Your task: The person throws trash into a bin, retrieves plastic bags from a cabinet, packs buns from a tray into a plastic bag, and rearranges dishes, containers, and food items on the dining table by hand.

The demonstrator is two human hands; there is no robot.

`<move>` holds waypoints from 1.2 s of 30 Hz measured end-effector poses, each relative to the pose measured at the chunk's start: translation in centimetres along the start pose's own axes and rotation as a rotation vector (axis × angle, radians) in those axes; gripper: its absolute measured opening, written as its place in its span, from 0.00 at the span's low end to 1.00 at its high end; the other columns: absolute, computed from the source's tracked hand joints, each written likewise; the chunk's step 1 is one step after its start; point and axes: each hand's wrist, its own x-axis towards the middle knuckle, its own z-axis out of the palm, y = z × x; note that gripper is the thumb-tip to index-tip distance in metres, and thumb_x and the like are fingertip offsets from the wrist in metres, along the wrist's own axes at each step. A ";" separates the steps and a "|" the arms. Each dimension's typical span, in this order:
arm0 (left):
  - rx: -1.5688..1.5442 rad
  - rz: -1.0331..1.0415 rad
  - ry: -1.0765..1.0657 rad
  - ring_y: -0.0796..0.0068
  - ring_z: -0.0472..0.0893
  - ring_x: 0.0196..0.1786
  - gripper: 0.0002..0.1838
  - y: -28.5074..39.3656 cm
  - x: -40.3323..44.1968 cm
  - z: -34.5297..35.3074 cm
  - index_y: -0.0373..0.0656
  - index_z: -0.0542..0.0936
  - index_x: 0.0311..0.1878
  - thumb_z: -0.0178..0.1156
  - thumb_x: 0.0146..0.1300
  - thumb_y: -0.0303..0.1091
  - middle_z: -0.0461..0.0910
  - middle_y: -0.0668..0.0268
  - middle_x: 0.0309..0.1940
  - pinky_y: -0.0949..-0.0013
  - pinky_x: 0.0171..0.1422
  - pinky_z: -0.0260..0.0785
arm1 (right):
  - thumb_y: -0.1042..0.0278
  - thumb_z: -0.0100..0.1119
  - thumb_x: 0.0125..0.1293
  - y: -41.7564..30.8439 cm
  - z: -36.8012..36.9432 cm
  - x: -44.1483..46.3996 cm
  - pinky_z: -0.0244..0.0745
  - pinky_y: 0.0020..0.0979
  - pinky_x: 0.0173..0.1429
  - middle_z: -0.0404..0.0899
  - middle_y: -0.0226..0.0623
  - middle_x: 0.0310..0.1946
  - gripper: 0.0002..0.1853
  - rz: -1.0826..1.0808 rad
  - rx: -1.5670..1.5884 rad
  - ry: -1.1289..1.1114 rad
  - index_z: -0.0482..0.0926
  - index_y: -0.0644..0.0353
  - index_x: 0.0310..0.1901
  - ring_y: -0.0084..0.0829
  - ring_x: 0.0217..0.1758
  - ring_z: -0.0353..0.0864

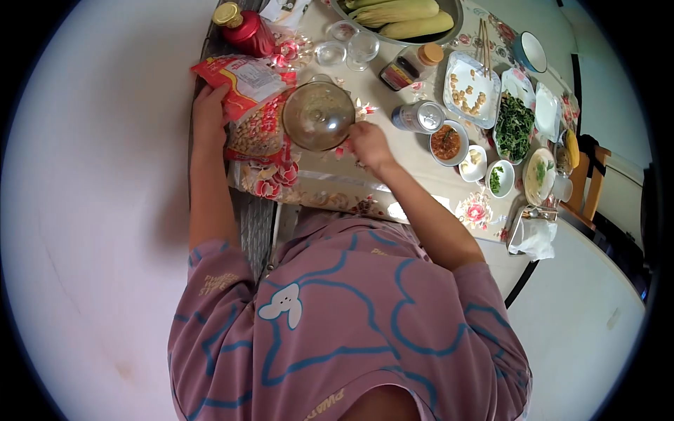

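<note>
A red and clear plastic bag (256, 130) filled with peanut-like pieces lies at the table's left end. My left hand (208, 112) is closed on the bag's left edge, its fingertips partly hidden by the plastic. Against the bag's right side stands a round amber glass pot (319, 118) with a small handle at its far side. My right hand (368, 145) has its fingers curled at the pot's right rim, seemingly gripping it; the exact contact is small to see. A silver can (419, 117) stands to the right of that hand.
Behind are a red bottle (251, 34), small glasses (331, 53), a brown-capped jar (409, 67) and corn in a metal basin (460, 17). Rightward stand a white tray with chopsticks (453, 105), a plate of greens (516, 123), a sauce bowl (448, 142) and small white bowls (500, 184).
</note>
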 end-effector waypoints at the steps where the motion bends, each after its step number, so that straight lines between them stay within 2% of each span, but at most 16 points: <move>1: 0.025 0.009 -0.006 0.81 0.81 0.40 0.18 0.2 -0.2 0.1 0.43 0.76 0.56 0.59 0.63 0.34 0.81 0.69 0.45 0.79 0.35 0.71 | 0.63 0.42 0.69 -0.8 0.6 -0.7 0.72 0.33 0.34 0.79 0.38 0.22 0.16 0.001 -0.023 -0.006 0.76 0.67 0.37 0.29 0.24 0.77; 6: 0.044 0.005 0.014 0.80 0.81 0.40 0.20 0.8 -1.1 0.4 0.42 0.73 0.59 0.59 0.64 0.36 0.80 0.67 0.47 0.77 0.39 0.74 | 0.63 0.41 0.69 1.1 3.0 0.3 0.73 0.34 0.36 0.79 0.40 0.22 0.16 -0.103 -0.160 0.167 0.75 0.67 0.35 0.32 0.25 0.79; 8: 0.049 -0.015 0.016 0.80 0.82 0.41 0.22 1.0 -1.8 0.6 0.42 0.72 0.60 0.60 0.65 0.37 0.80 0.67 0.47 0.77 0.40 0.75 | 0.60 0.44 0.67 0.5 2.1 -0.3 0.75 0.45 0.44 0.80 0.55 0.28 0.18 -0.033 -0.104 0.063 0.76 0.69 0.38 0.51 0.35 0.82; 9: 0.065 -0.017 0.022 0.78 0.82 0.43 0.23 1.0 -2.1 0.6 0.41 0.71 0.61 0.60 0.65 0.39 0.80 0.65 0.48 0.75 0.42 0.76 | 0.60 0.44 0.67 0.2 1.6 -0.6 0.75 0.45 0.44 0.80 0.55 0.28 0.18 -0.035 -0.104 0.066 0.76 0.69 0.38 0.51 0.35 0.82; 12: 0.131 -0.035 0.030 0.75 0.82 0.45 0.26 1.5 -2.8 0.6 0.40 0.69 0.63 0.60 0.65 0.41 0.78 0.63 0.50 0.71 0.45 0.77 | 0.58 0.46 0.69 0.2 0.9 -1.8 0.75 0.40 0.38 0.81 0.46 0.26 0.18 -0.074 -0.070 -0.029 0.77 0.67 0.41 0.42 0.30 0.82; 14: 0.184 -0.052 0.028 0.73 0.82 0.46 0.27 2.0 -3.3 0.9 0.39 0.68 0.63 0.60 0.65 0.42 0.77 0.61 0.51 0.69 0.46 0.77 | 0.57 0.49 0.69 1.1 0.6 -2.9 0.73 0.33 0.33 0.79 0.38 0.24 0.18 -0.064 0.122 -0.073 0.77 0.65 0.45 0.30 0.25 0.79; 17: 0.129 0.027 0.048 0.71 0.80 0.46 0.28 2.5 -4.1 2.0 0.37 0.68 0.63 0.61 0.65 0.41 0.76 0.60 0.50 0.66 0.49 0.77 | 0.57 0.50 0.70 2.5 -1.4 -5.2 0.71 0.30 0.31 0.78 0.36 0.25 0.18 0.047 0.083 -0.161 0.77 0.64 0.50 0.25 0.24 0.76; 20: 0.144 0.171 0.161 0.71 0.78 0.46 0.27 3.4 -5.1 3.0 0.36 0.67 0.63 0.60 0.65 0.36 0.75 0.60 0.47 0.66 0.52 0.75 | 0.58 0.51 0.69 5.5 -2.9 -7.3 0.70 0.28 0.30 0.77 0.36 0.25 0.18 0.097 0.134 -0.093 0.76 0.64 0.52 0.24 0.24 0.76; 22: 0.427 0.757 0.386 0.70 0.78 0.47 0.23 4.1 -6.1 4.5 0.36 0.70 0.61 0.59 0.65 0.32 0.75 0.61 0.44 0.66 0.54 0.73 | 0.59 0.51 0.69 6.9 -4.5 -8.8 0.69 0.27 0.29 0.77 0.35 0.25 0.18 0.145 0.148 -0.081 0.76 0.64 0.52 0.23 0.24 0.75; 24: 0.453 0.889 0.359 0.72 0.77 0.48 0.22 5.6 -7.7 7.9 0.36 0.71 0.60 0.60 0.64 0.30 0.75 0.61 0.47 0.68 0.55 0.71 | 0.59 0.51 0.69 8.0 -5.6 -9.9 0.69 0.26 0.29 0.76 0.34 0.24 0.18 0.195 0.164 -0.064 0.76 0.64 0.53 0.22 0.23 0.75; 25: 0.474 1.015 0.334 0.73 0.76 0.49 0.22 6.0 -8.5 9.6 0.36 0.72 0.59 0.61 0.63 0.29 0.75 0.61 0.50 0.70 0.56 0.69 | 0.60 0.51 0.70 8.5 -6.1 -10.5 0.68 0.26 0.28 0.76 0.33 0.24 0.18 0.220 0.177 -0.037 0.76 0.64 0.53 0.22 0.23 0.74; 27: 0.545 1.031 -0.081 0.74 0.75 0.50 0.21 6.6 -8.1 12.8 0.38 0.75 0.57 0.64 0.60 0.27 0.75 0.62 0.51 0.72 0.56 0.69 | 0.60 0.51 0.70 9.2 -6.8 -11.4 0.68 0.25 0.28 0.75 0.32 0.23 0.18 0.248 0.197 0.001 0.76 0.64 0.53 0.21 0.23 0.73; 29: 0.628 0.901 -0.367 0.73 0.74 0.56 0.26 7.2 -9.4 17.5 0.42 0.73 0.60 0.67 0.57 0.29 0.75 0.63 0.54 0.70 0.60 0.67 | 0.61 0.50 0.70 10.0 -7.2 -11.9 0.59 0.21 0.21 0.70 0.27 0.20 0.17 0.250 0.216 0.029 0.76 0.62 0.54 0.16 0.19 0.64; 30: 0.629 0.905 -0.379 0.73 0.74 0.56 0.26 6.8 -9.5 19.1 0.42 0.73 0.60 0.67 0.57 0.29 0.75 0.63 0.54 0.70 0.60 0.67 | 0.61 0.50 0.70 10.2 -7.4 -12.2 0.59 0.21 0.21 0.70 0.27 0.20 0.17 0.250 0.225 0.037 0.76 0.62 0.54 0.16 0.19 0.64; 32: 0.776 0.886 -0.582 0.63 0.74 0.59 0.30 5.9 -8.6 21.9 0.48 0.72 0.61 0.68 0.53 0.34 0.76 0.59 0.57 0.66 0.65 0.63 | 0.61 0.50 0.71 10.5 -7.7 -12.7 0.59 0.21 0.21 0.70 0.27 0.20 0.17 0.254 0.247 0.054 0.76 0.61 0.54 0.16 0.18 0.64; 36: 0.706 0.700 -0.834 0.64 0.75 0.59 0.33 2.5 -5.3 25.2 0.46 0.71 0.62 0.70 0.51 0.38 0.76 0.59 0.56 0.66 0.64 0.64 | 0.60 0.50 0.71 10.3 -8.6 -13.6 0.60 0.21 0.21 0.71 0.27 0.20 0.17 0.255 0.281 0.080 0.76 0.61 0.54 0.17 0.19 0.65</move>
